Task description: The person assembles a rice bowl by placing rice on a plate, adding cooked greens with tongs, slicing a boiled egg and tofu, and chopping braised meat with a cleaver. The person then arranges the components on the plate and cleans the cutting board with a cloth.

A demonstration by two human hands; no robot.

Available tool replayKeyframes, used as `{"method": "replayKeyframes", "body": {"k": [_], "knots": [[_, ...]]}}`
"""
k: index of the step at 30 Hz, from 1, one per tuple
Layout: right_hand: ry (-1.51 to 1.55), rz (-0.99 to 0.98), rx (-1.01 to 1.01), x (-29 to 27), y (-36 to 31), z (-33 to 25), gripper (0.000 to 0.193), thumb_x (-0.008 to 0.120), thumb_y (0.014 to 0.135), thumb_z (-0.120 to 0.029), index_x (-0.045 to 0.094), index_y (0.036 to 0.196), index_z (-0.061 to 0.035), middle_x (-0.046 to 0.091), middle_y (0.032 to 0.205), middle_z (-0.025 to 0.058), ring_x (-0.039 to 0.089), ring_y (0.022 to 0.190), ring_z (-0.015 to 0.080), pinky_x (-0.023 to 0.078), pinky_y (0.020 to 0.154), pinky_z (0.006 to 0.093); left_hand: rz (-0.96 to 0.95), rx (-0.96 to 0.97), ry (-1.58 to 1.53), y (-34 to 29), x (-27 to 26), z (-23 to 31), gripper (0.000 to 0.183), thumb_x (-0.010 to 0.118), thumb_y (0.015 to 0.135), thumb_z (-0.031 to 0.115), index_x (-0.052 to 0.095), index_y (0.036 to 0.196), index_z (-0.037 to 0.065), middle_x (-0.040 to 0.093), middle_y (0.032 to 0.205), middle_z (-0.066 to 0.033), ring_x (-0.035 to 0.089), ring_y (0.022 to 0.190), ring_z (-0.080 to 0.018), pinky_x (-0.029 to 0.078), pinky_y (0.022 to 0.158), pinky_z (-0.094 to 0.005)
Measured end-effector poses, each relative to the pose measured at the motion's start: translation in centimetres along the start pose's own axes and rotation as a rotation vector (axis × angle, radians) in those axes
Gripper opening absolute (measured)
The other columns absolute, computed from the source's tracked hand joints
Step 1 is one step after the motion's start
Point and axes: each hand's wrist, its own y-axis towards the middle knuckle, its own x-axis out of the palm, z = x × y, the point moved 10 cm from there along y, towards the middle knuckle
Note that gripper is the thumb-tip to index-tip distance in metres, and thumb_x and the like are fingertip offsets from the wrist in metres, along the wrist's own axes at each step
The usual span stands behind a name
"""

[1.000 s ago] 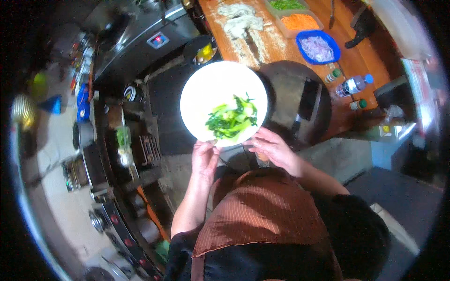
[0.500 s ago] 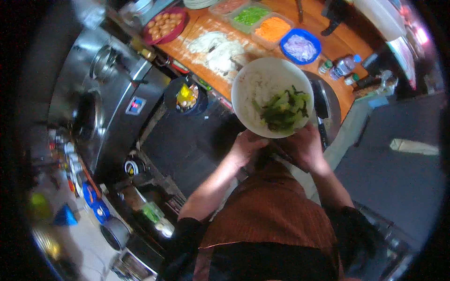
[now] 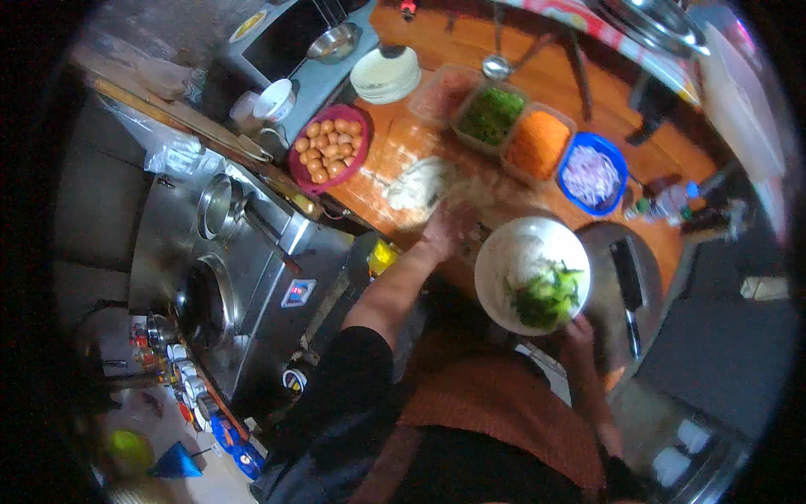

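Observation:
A white bowl (image 3: 491, 290) with flour-like white stuff and chopped green vegetable pieces (image 3: 546, 296) sits at the front of the wooden table. My right hand (image 3: 578, 334) grips its near right rim; the fingertips are partly hidden. My left hand (image 3: 452, 228) is off the bowl, over the floured table just left of it, its fingers blurred. Beyond that hand lies a pale floury mass (image 3: 416, 185). To the bowl's right, a cleaver (image 3: 625, 273) rests on a round chopping board (image 3: 653, 260).
Further back stand a red basket of eggs (image 3: 329, 149), stacked white plates (image 3: 384, 74), tubs of chopped greens (image 3: 492, 115) and orange shreds (image 3: 539, 143), and a blue basket of sliced onion (image 3: 590, 175). Bottles (image 3: 672, 202) stand at right. A steel stove (image 3: 260, 252) is at left.
The bowl has moved forward over the table's front part. My left hand has let go of it and reached toward the flour; my right hand stays on the rim. The view has shifted.

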Motion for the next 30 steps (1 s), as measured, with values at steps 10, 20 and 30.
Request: {"method": "replayKeyframes", "body": {"k": [10, 20, 30], "knots": [[-0.048, 0.16, -0.015, 7.6, 6.1, 5.9, 0.033, 0.065, 0.082, -0.006, 0.063, 0.114, -0.0021, 0.066, 0.096, 0.006, 0.062, 0.077, 0.0166, 0.049, 0.068, 0.0289, 0.624, -0.387, -1.384, 2.3, 12.5, -21.8, 0.032, 0.053, 0.088, 0.014, 0.065, 0.114, 0.0, 0.061, 0.119, -0.0174, 0.05, 0.122, -0.0269, 0.029, 0.112, -0.0519], [-0.09, 0.535, -0.008, 12.3, 5.2, 5.8, 0.037, 0.056, 0.089, -0.002, 0.053, 0.125, 0.0041, 0.064, 0.11, 0.0124, 0.065, 0.09, 0.0216, 0.056, 0.069, 0.0301, 0.877, -0.7, -1.848, 5.8, 10.2, -60.2, 0.036, 0.06, 0.089, 0.028, 0.058, 0.116, 0.004, 0.068, 0.106, -0.0109, 0.065, 0.092, -0.0276, 0.054, 0.079, -0.0408], [-0.174, 0.725, 0.001, 11.4, 3.9, 8.4, 0.035, 0.055, 0.095, -0.012, 0.051, 0.129, -0.005, 0.067, 0.098, 0.0115, 0.068, 0.079, 0.0219, 0.06, 0.064, 0.0361, 1.077, -0.345, -2.685, 11.4, 17.9, -70.6, 0.054, 0.061, 0.091, 0.025, 0.046, 0.139, 0.007, 0.063, 0.12, -0.0143, 0.062, 0.103, -0.0355, 0.051, 0.091, -0.0463]]}}
